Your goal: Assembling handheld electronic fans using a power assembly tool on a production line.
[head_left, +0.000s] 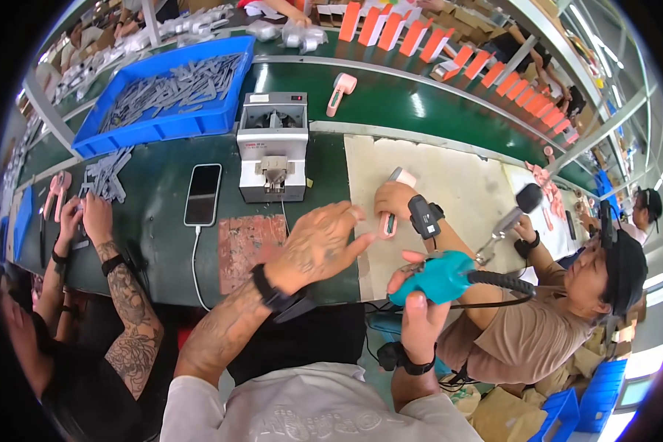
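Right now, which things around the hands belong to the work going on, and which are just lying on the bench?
In use:
teal power screwdriver, gripped by the right hand
left hand, open, reaching over the bench
grey screw feeder box, just ahead of it

Lying about:
smartphone on its cable
worn reddish mat
blue bin of grey parts
pink part on the belt

ahead: your way is blocked by the grey machine (272,147) and phone (202,194) | right: co-worker's hand (393,200) crowds the mat (457,184) | open: red pad (250,247)
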Motion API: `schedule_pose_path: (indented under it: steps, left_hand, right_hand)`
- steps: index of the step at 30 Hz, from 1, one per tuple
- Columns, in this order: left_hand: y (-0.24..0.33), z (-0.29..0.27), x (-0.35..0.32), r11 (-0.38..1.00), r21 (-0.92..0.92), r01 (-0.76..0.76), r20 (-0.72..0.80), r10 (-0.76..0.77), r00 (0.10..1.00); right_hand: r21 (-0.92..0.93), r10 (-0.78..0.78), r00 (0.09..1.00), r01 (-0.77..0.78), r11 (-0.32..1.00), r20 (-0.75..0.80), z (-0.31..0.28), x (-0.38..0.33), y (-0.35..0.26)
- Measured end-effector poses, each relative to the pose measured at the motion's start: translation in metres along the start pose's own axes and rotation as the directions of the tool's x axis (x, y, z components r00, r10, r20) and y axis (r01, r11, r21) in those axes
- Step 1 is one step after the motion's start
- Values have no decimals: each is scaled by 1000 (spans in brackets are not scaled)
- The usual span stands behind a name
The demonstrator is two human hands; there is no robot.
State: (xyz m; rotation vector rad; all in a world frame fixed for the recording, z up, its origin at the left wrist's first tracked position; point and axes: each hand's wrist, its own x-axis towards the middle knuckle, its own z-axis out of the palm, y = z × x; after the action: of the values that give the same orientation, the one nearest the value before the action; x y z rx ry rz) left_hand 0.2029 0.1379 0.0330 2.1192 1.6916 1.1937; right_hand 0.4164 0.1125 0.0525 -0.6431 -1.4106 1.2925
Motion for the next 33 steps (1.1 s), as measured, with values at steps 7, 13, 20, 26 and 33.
schedule_pose_path:
  steps: [7, 13, 20, 26, 33]
  left_hand:
    - [-19, 63, 36, 991, 66, 118, 104, -124, 987]
    - [-13, 81, 71, 934, 90, 346, 359, -354, 863]
    - [-20, 123, 83, 911, 155, 383, 214, -409, 887]
    - [-18, 105, 74, 961, 104, 258, -21, -257, 966]
    - [-2, 17, 14, 1000, -7, 10, -74, -10, 997]
  right_hand:
    - [-60, -10, 998, 6, 998, -61, -20, -6, -3]
    - [-48, -8, 998, 5, 999, -64, -28, -2, -2]
    - [-72, -24, 995, 17, 997, -100, -19, 10, -4]
    - [-102, -75, 994, 67, 993, -80, -19, 13, -1]
    - [-174, -77, 997, 75, 982, -4, -17, 25, 13]
